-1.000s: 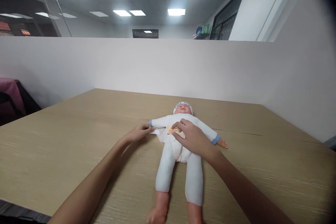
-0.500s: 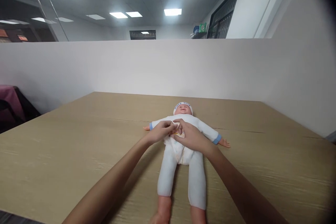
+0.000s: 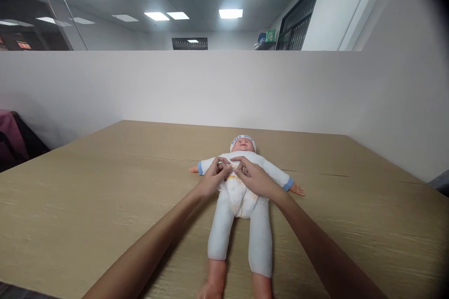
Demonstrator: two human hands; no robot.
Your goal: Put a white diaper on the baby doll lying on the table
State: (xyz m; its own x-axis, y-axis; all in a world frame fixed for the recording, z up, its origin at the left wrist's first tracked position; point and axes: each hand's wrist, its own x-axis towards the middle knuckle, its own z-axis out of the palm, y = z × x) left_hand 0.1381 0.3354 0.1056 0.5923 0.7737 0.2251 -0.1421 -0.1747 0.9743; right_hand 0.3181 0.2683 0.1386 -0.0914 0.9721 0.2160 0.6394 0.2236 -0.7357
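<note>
A baby doll [image 3: 259, 233] in a white suit with blue cuffs and a white cap lies on its back, feet toward me. Round its hips is a white printed diaper [image 3: 238, 196], with a yellow strip showing near the waist. My left hand [image 3: 214, 175] pinches the diaper's top edge at the doll's belly, left of the middle. Opposite it, my right hand [image 3: 254, 177] has thumb and fingers closed on the same edge; a ring shows on one finger. The fingertips of both hands are close together and partly hide the waistband.
The doll lies on a wide wood-coloured table [image 3: 105, 187] with a seam across it. Behind stands a low white partition wall [image 3: 175, 86]. A maroon and black item [image 3: 17, 140] is beyond the table's left edge.
My hands have moved slightly apart, and the fingers are more bent at the waistband. More of the diaper's front and its yellow strip now shows. The view has shifted a little.
</note>
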